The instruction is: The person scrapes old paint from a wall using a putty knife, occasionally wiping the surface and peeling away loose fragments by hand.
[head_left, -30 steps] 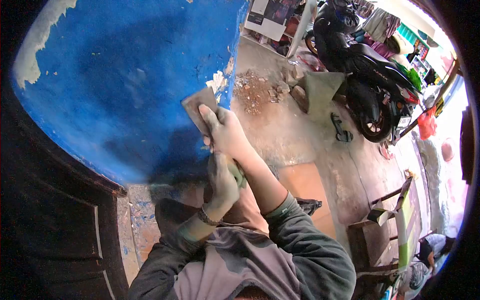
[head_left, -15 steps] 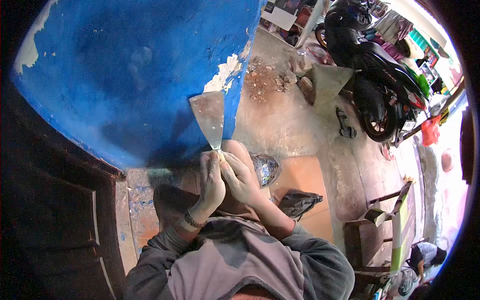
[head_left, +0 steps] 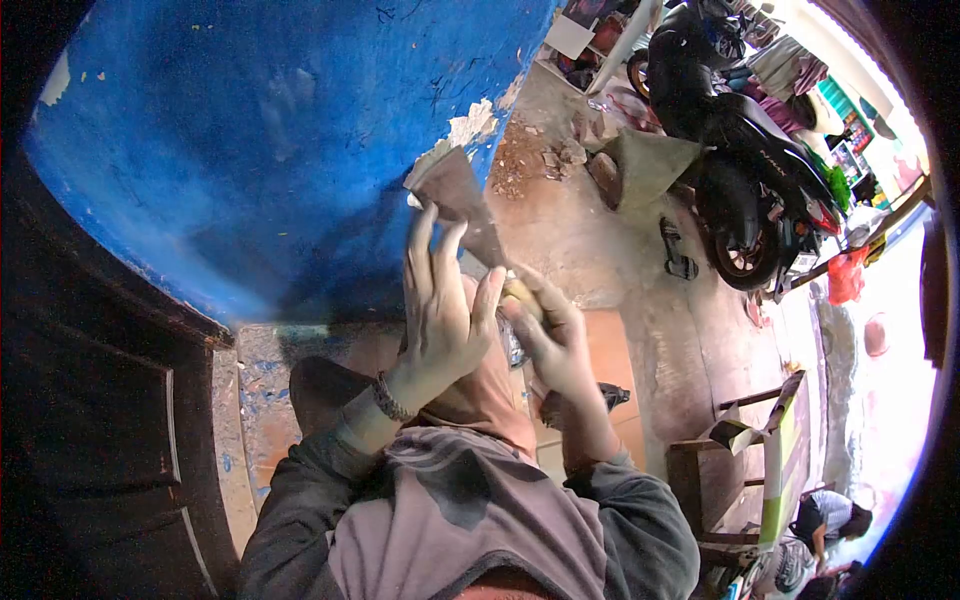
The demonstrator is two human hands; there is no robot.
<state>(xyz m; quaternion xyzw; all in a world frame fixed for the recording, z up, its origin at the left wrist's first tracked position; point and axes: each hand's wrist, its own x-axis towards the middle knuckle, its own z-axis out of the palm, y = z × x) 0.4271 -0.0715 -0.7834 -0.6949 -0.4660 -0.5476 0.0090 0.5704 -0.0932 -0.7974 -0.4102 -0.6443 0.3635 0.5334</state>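
My right hand (head_left: 552, 330) is closed around the pale handle of a paint scraper (head_left: 468, 200). The wide metal blade slants up and left, its edge at a bare, pale patch (head_left: 472, 127) on the blue wall (head_left: 260, 150). With fingers stretched out and apart, my left hand (head_left: 445, 310) is beside the scraper, two fingertips right at the lower side of the blade. A bracelet (head_left: 392, 398) circles my left wrist. Part of the handle is hidden inside my right hand.
A dark panelled door (head_left: 100, 430) stands at the left. Rubble (head_left: 530, 165) lies by the wall's edge, a sandal (head_left: 677, 248) farther right. A black motorcycle (head_left: 745, 170) is parked at upper right, a wooden bench (head_left: 700, 490) stands lower right, and another person (head_left: 830, 520) is beyond it.
The blade has tilted and moved up and right along the wall. My left hand has let go of the handle and spread its fingers by the blade; my right hand keeps its grip.
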